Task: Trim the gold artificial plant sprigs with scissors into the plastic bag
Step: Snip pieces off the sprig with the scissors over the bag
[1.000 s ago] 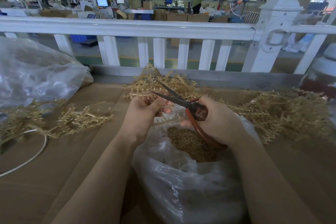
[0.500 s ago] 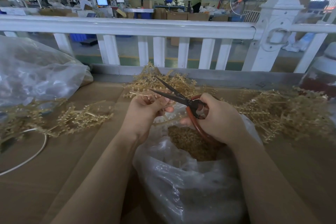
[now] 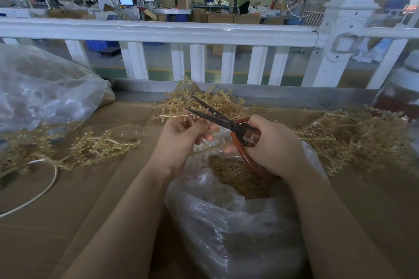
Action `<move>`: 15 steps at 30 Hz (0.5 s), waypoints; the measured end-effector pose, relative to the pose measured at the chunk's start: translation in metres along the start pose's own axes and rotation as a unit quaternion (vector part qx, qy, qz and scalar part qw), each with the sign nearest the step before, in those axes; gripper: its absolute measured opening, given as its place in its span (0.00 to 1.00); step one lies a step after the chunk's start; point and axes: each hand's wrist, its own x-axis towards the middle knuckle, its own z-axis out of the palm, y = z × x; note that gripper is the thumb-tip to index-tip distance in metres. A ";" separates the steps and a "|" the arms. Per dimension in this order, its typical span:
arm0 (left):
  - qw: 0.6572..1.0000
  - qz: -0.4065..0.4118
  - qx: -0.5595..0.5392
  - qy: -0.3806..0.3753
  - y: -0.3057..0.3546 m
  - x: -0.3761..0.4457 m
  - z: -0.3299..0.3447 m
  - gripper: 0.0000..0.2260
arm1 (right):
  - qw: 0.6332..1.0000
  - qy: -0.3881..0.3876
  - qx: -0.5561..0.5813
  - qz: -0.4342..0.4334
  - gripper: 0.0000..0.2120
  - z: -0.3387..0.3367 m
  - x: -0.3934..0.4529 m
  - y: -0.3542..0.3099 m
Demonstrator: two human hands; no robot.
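Left hand pinching sprig; right hand gripping scissors, blades parted over bag. Risk: nicking left fingers, close under blades.

Right hand hides scissors handles (partly).

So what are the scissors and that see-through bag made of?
The scissors look like dark, dull metal blades with reddish-brown handles, maybe painted or coated. The bag looks like thin clear plastic: it is crinkled and shiny, and the gold bits show through.
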 end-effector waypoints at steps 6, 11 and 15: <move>0.999 0.001 0.032 -0.013 0.003 -0.002 -0.001 0.10 | 1.000 -0.021 0.013 0.007 0.25 -0.002 0.000 -0.002; 0.998 -0.003 0.058 -0.007 0.005 -0.003 -0.001 0.13 | 1.000 -0.020 0.013 0.011 0.26 -0.003 -0.001 -0.005; 0.998 -0.007 0.062 -0.006 0.007 -0.004 -0.002 0.14 | 1.000 -0.019 0.017 0.012 0.25 -0.004 -0.001 -0.006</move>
